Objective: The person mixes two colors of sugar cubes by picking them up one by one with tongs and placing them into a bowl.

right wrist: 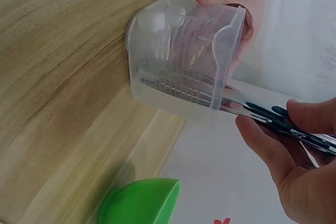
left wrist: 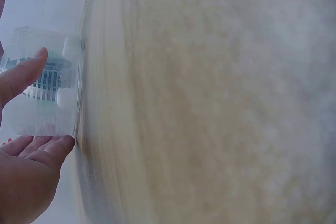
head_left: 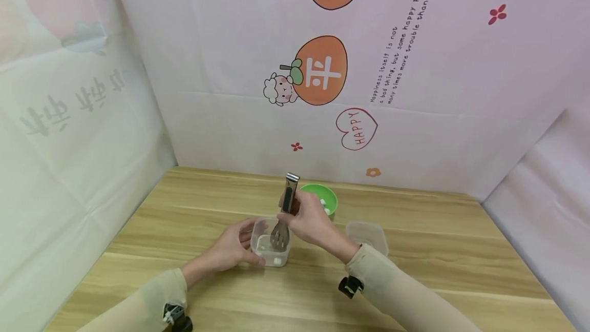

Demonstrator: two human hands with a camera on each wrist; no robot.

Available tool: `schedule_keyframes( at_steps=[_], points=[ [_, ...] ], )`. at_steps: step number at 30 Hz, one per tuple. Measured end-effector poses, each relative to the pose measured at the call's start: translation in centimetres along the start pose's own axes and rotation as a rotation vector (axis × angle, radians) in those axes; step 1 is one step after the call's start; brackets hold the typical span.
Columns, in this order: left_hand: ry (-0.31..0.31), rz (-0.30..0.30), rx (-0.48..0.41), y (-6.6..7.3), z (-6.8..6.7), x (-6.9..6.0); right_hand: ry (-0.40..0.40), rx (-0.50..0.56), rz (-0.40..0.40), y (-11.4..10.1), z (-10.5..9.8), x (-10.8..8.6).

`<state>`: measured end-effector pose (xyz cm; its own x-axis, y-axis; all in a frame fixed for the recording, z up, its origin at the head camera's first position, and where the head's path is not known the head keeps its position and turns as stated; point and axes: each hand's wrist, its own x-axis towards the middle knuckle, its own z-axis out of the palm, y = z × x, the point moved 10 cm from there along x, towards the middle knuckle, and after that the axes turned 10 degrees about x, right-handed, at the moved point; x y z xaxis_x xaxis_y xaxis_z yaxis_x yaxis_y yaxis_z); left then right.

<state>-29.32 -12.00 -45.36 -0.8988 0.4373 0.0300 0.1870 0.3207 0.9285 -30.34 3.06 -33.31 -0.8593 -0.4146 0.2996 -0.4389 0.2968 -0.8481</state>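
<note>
A clear plastic container (head_left: pixel 270 242) stands upright on the table with a few small white pieces (head_left: pixel 277 261) at its bottom. My left hand (head_left: pixel 232 246) holds it from the left, thumb at the near side and fingers round the far side. In my right hand (head_left: pixel 310 218) I grip metal tongs (head_left: pixel 289 196) with dark handle inlays. Their slotted heads (right wrist: pixel 181 85) point down inside the container. Whether the tongs pinch a white piece I cannot tell. Behind my right hand, a green bowl (head_left: pixel 328 196) holds more white pieces, partly hidden.
A translucent lid or shallow tray (head_left: pixel 369 234) lies on the wooden table (head_left: pixel 207 301), right of the container and partly behind my right forearm. A printed white cloth (head_left: pixel 221 65) rises along the table's back edge, with more cloth at both sides.
</note>
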Motion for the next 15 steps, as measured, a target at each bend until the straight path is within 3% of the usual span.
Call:
schedule_keyframes(
  at_steps=[6, 15],
  points=[
    [0.002, -0.012, -0.001, 0.0, -0.1, 0.1, 0.101, 0.115, 0.06, 1.1, -1.4, 0.1],
    [0.018, -0.026, 0.01, -0.4, -0.1, -0.1, 0.299, 0.48, 0.19, 3.1, -4.2, -0.1]
  ],
)
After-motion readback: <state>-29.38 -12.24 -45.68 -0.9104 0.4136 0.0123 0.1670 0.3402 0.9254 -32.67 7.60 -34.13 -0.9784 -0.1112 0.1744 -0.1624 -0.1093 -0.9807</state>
